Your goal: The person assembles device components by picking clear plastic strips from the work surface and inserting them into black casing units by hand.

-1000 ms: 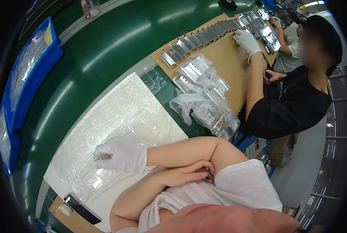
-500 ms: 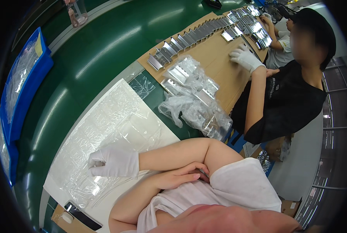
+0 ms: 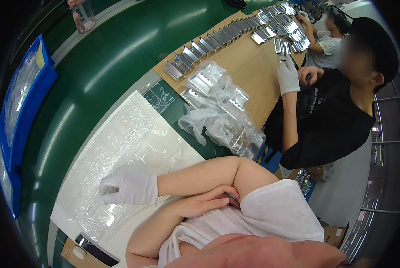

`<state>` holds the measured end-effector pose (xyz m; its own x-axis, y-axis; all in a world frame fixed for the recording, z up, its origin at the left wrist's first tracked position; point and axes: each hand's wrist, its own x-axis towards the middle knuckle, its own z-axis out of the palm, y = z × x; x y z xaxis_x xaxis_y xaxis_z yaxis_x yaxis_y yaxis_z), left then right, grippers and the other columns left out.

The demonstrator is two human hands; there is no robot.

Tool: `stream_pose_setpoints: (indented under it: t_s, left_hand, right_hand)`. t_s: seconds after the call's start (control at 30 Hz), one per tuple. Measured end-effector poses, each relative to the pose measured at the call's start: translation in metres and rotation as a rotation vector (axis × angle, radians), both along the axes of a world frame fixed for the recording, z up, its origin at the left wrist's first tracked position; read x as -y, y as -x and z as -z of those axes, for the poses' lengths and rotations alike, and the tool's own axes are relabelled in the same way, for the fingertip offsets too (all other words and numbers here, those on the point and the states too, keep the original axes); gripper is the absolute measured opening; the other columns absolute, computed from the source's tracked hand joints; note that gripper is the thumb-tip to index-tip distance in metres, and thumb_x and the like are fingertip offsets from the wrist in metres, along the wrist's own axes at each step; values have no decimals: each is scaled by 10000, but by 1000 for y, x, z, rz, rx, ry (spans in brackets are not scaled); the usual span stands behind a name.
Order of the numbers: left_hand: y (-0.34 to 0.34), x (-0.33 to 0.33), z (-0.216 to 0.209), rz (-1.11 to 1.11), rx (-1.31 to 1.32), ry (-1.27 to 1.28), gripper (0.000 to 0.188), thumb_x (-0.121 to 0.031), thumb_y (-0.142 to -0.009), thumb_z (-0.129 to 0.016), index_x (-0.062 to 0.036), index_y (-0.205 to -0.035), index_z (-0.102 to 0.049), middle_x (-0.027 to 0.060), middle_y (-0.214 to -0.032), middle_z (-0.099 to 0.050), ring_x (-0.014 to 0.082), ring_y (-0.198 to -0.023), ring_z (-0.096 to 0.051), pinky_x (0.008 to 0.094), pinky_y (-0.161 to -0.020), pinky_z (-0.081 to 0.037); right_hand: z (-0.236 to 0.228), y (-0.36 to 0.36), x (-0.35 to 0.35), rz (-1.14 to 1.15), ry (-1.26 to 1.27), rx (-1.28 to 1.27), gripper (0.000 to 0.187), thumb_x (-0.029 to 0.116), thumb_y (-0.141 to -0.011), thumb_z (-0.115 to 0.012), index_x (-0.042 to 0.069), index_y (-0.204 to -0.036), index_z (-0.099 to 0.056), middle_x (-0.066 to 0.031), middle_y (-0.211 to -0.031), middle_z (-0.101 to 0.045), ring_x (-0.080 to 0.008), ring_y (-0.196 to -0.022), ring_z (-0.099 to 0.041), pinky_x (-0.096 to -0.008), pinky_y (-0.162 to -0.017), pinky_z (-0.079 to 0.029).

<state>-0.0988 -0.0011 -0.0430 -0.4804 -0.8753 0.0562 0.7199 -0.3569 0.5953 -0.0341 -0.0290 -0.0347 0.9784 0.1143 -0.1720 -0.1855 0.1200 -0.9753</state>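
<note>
White board: a white, flat, rectangular board (image 3: 182,156) is lying on the green desk (image 3: 211,149) and is serving as the landmark below; its long edges are running from lower left to upper right.
Film: thin, clear, wrinkled plastic film (image 3: 124,134) is covering much of the board's middle, its long axis seemingly following the board's long edges.
Gloved hand: the right hand (image 3: 128,185), in a white cloth glove, is resting over the board's lower middle, directly on the film as far as one can see; its fingers are curling into a loose fist, and whether they are gripping anything I cannot tell.
Bare hand: the left hand (image 3: 206,205) is lying just right of the board, against the crook of the right arm; its fingers are bending slightly, some tips are hiding, and I cannot tell whether it is holding anything.
Nearer hand: the right is being the nearer, with film extending up and right of it along the board; the left is staying off the film.
Board's lower-left end: a black, slim, rectangular phone (image 3: 97,250) is lying just beside it, next to a small, white, rounded case (image 3: 79,253).
Beyond the board's upper-right end: silver metal pieces in clear plastic bags (image 3: 222,85) are piling up; farther off, a co-worker's white-gloved hand (image 3: 289,79) is touching a silver metal part (image 3: 281,47).
</note>
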Motion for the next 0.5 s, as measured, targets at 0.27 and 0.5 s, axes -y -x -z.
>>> stream_pose_setpoints:
  t_s: [0.27, 0.5]
  left_hand:
    - [1, -1, 1, -6, -11, -9, 322, -105, -1089, -434, -28, -1399, -476, 109, -1329, -569, 196, -1245, -551, 312, -1091, -396]
    - [1, 0, 1, -13, -5, 1, 320, -95, -1088, -434, -29, -1398, -477, 110, -1329, -569, 196, -1243, -553, 311, -1089, -399]
  right_hand:
    - [3, -1, -1, 4, -3, 12, 177, 241, -884, -692, 69, -924, -701, -21, -770, -637, -158, -693, -563, -270, -691, -500]
    - [1, 0, 0, -11, -15, -12, 198, 259, -881, -696, 70, -938, -705, -28, -790, -642, -163, -702, -568, -271, -699, -501]
